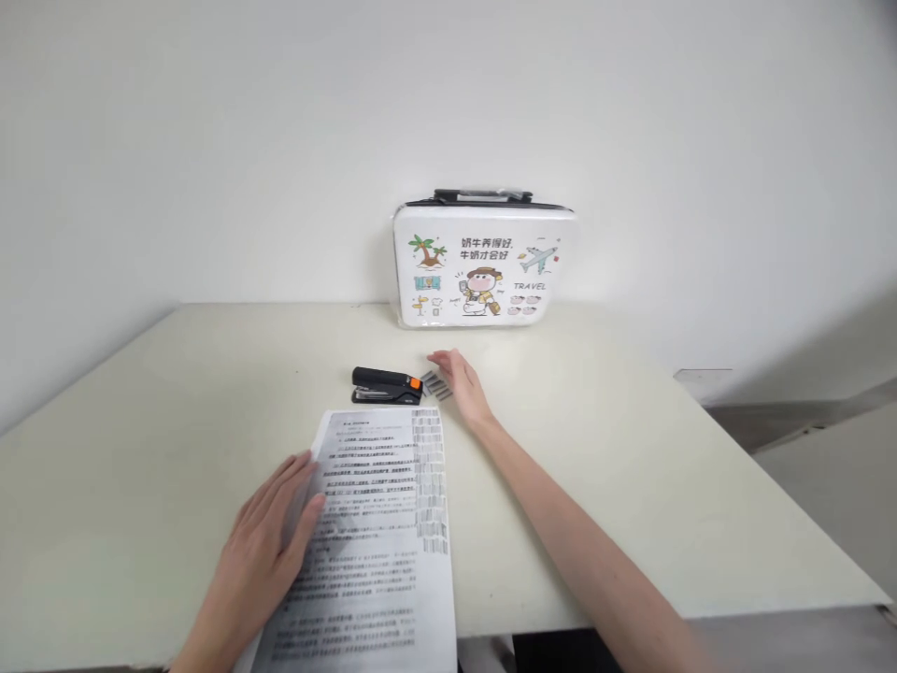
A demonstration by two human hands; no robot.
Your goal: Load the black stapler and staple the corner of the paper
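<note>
My left hand [270,533] lies spread over the left edge of a stack of printed paper [371,579]. Down the right side of the top sheet run short grey bands of fine lines; whether they are staples or print I cannot tell. Beyond the sheet lies a black stapler [385,385] with an orange patch on its right end. Several grey staple strips [435,385] lie just right of the stapler. My right hand [462,385] is beside these strips, its fingers extended and slightly bent to the left; the hand partly covers them, and contact is unclear.
A white travel case [483,271] with cartoon prints and a black handle stands upright at the back of the pale table [175,411], close to the white wall [245,140]. The table's right edge slants down toward the lower right corner.
</note>
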